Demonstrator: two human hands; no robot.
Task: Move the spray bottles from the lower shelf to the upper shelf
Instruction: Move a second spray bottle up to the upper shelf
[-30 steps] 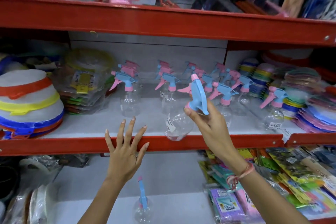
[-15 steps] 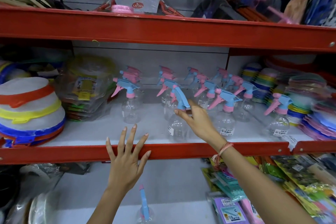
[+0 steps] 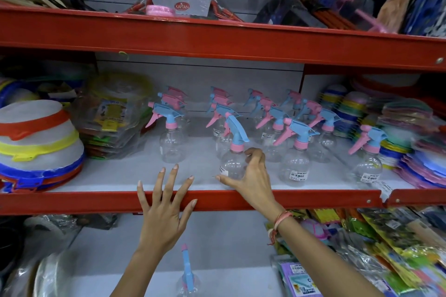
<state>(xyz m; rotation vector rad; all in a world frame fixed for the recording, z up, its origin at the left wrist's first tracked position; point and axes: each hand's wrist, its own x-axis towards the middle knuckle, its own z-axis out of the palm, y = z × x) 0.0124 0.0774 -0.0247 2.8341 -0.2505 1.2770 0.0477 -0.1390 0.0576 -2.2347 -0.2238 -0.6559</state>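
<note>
Right hand: my fingers curl around the clear body of a bottle that stands upright near the front of the upper shelf.
Left hand: fingers spread flat, gripping nothing, palm against the shelf's red front edge.
Done: I count about a dozen bottles standing in rows on the upper shelf.
Left: one last bottle stands on the lower shelf; I see no others there.
Progress: I judge the task nearly complete.
</note>
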